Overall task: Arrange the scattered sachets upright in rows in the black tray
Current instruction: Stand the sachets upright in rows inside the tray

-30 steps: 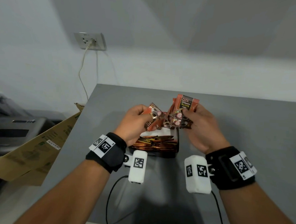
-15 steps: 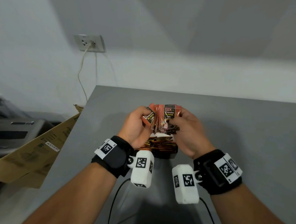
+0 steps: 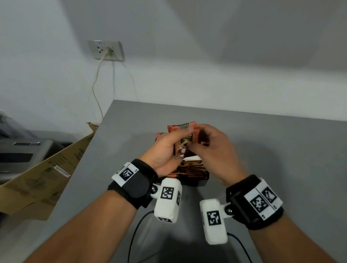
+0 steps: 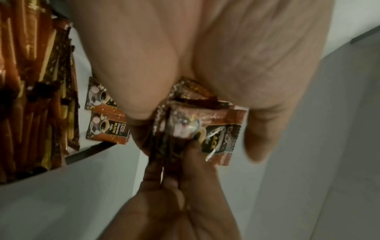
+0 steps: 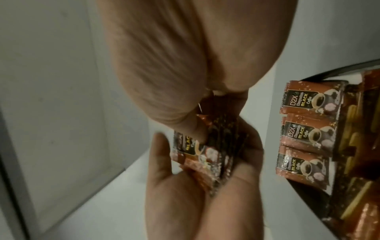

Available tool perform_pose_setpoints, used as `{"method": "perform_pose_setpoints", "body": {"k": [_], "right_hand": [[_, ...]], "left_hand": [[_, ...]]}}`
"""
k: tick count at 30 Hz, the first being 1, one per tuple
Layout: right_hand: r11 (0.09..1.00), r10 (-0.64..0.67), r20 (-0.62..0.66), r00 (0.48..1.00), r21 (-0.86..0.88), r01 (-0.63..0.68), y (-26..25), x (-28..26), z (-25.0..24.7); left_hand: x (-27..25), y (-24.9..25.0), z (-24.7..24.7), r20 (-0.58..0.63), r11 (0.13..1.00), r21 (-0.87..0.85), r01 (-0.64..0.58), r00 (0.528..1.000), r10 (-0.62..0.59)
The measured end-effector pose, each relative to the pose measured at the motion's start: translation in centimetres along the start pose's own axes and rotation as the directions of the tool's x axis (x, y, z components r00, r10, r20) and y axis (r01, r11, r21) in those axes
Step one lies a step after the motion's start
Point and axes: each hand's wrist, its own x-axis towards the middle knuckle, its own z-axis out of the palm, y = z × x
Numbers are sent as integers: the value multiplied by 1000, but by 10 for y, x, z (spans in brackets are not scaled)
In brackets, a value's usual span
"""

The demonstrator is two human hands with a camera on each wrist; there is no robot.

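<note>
Both hands close on one bundle of sachets point(image 3: 185, 139), held above the black tray point(image 3: 203, 176) near the middle of the grey table point(image 3: 286, 147). The left hand point(image 3: 164, 150) has its fingers curled over the bundle's top and left side; the right hand point(image 3: 213, 150) pinches it from the right with thumb and fingertips.

The head view gives only the front sachet's face and the backs of the hands. The left wrist view shows what that hides: the bundle point(image 4: 197, 126) is several sachets pressed face to face, their dark edges fanned slightly, with the right hand's fingers point(image 4: 197, 162) reaching in from below. The right wrist view shows the same stack point(image 5: 216, 146) edge-on, lying across the left hand's palm point(image 5: 174, 186).

The sachets are orange-brown foil with a black panel reading "D2X BLACK Coffee" and a picture of a cup. Both wrist views also show the tray's contents: tight rows standing on edge point(image 4: 30, 81), and three sachets with their faces showing point(image 5: 308, 129) at the end of those rows.

At the table's left edge leans a sheet of cardboard point(image 3: 39, 183).
</note>
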Motion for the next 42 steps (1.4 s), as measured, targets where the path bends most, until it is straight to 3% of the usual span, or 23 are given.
{"method": "perform_pose_setpoints", "body": {"k": [3, 5, 7, 10, 13, 20, 24, 26, 30, 35, 39, 42], "right_hand": [[953, -70, 24, 997, -295, 74, -3, 1, -5], [922, -86, 157, 984, -361, 139, -6, 4, -12], [845, -126, 339, 932, -457, 280, -9, 9, -15], [748, -168, 442, 881, -525, 406, -8, 17, -9], [769, -187, 429, 884, -496, 403, -6, 22, -9], [799, -174, 439, 882, -460, 387, -7, 24, -4], [918, -104, 248, 963, -349, 189, -20, 35, -19], [931, -115, 150, 982, -329, 160, -26, 44, -26], [909, -110, 206, 972, -376, 182, -28, 60, -28], [880, -122, 252, 960, -420, 222, -26, 68, -20], [889, -99, 148, 984, -431, 155, -11, 80, -38], [818, -15, 141, 990, -567, 94, 17, 88, -45]], "left_hand": [[0, 0, -1, -38, 1000, -21, -2, 999, 1], [-1, 3, -1, -45, 1000, -26, 8, 999, -9], [-3, 5, 0, -18, 998, -58, 22, 1000, -23], [-4, 6, 1, 49, 991, -123, 51, 998, -45], [-5, 7, 0, 74, 989, -137, 63, 996, -53], [1, 9, -5, -19, 994, -109, 11, 1000, -13], [6, 23, -13, -117, 995, 43, -86, 989, 91], [10, 30, -15, -162, 977, 174, -122, 975, 150], [16, 34, -14, -149, 915, 369, -164, 961, 232], [22, 32, -17, -156, 883, 438, -171, 953, 261], [26, 34, -34, -312, 864, 482, -145, 893, 324], [28, 33, -53, -416, 912, 387, -133, 858, 302]]}}
